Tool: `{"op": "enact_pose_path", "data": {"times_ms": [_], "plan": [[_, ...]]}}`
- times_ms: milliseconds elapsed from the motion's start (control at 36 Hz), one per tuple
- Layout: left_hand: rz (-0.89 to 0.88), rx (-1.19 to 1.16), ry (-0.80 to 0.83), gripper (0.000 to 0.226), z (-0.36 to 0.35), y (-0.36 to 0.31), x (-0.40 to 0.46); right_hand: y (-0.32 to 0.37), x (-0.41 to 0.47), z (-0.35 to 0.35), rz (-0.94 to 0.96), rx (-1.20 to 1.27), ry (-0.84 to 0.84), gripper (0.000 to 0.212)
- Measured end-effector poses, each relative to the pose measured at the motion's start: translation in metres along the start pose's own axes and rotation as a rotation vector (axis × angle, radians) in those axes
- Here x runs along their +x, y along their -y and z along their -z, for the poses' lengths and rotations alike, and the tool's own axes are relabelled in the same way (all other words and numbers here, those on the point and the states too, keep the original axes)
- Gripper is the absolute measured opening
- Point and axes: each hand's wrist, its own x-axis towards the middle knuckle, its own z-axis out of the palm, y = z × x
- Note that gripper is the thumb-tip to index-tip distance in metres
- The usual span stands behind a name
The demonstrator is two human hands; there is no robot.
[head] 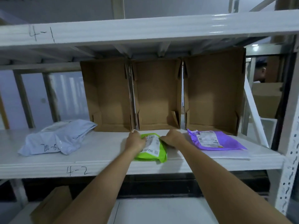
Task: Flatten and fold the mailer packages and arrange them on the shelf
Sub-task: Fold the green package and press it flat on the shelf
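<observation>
At the far left of the white shelf (100,152) lies a pale grey-blue mailer (56,138), puffy and crumpled, with a white label on its upper face too blurred to read and handwriting on its front that looks like "24-6", though the first marks are unclear. On the shelf's front edge below it is handwritten "4-2" (77,171), and the beam of the shelf above (145,29) carries "4-1" at its left end.

Toward the middle, the left hand (135,140) has its fingers curled down onto the top left corner of a green mailer (153,151), gripping its edge. The green mailer lies flat on the shelf just in front of the cardboard boxes, its white shipping label printed with small text and a code square that cannot be read. The right hand (172,138) is likewise curled, fingers bent under and pinching the mailer's upper right edge, so both hands hold the far end of the same package.

Behind the hands three open brown cardboard boxes (158,94) stand side by side on their sides, mouths facing forward.

To the right, a purple mailer (215,141) lies flat on the shelf, near the right hand but apart from it, bearing a white label with barcodes, its print too small to make out
</observation>
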Motion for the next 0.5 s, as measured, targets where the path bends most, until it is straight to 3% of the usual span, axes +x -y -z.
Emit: {"op": "enact_pose_path", "data": {"times_ms": [333,417,500], "plan": [[-0.153,0.139,-0.185,0.035,-0.001,-0.001,-0.013,0.0,-0.009,0.004,-0.045,-0.066,-0.09,0.036],[-0.22,0.037,-0.163,0.024,0.012,-0.004,-0.008,0.003,-0.014,0.008,-0.048,-0.109,-0.165,0.032],[-0.323,0.02,-0.069,0.028,0.021,-0.011,-0.011,0.007,-0.02,0.009,-0.011,-0.098,-0.279,0.032]]}}
